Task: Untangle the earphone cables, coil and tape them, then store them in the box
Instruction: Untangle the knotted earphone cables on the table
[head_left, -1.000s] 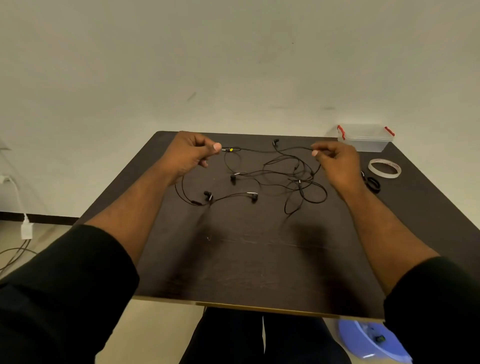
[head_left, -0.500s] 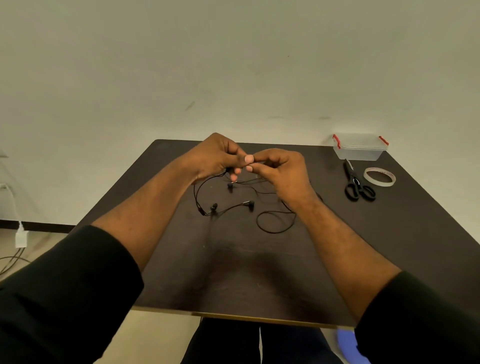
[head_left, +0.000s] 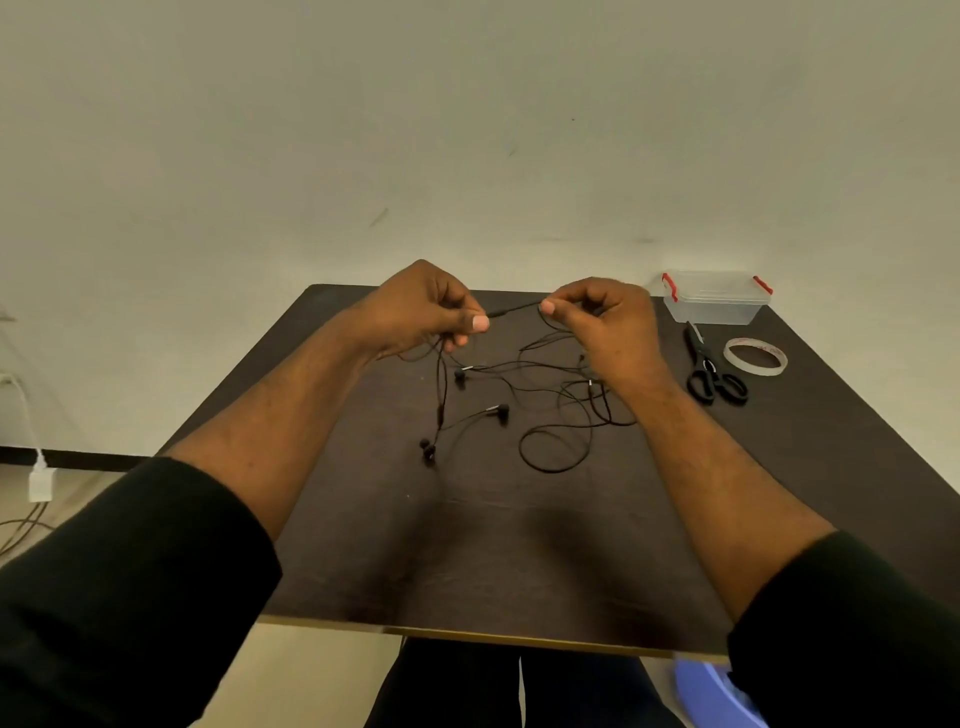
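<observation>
White charger (head_left: 40, 483) and cables (head_left: 21, 530) by the wall; blue object (head_left: 711, 691) on the floor.

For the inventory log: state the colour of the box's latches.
Red latches on the clear box, head view.

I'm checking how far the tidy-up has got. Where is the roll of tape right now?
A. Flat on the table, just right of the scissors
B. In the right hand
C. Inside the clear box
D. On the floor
A: the roll of tape lies flat on the table just right of the scissors, nearer than the clear box; the right hand pinches only earphone cable.
</observation>
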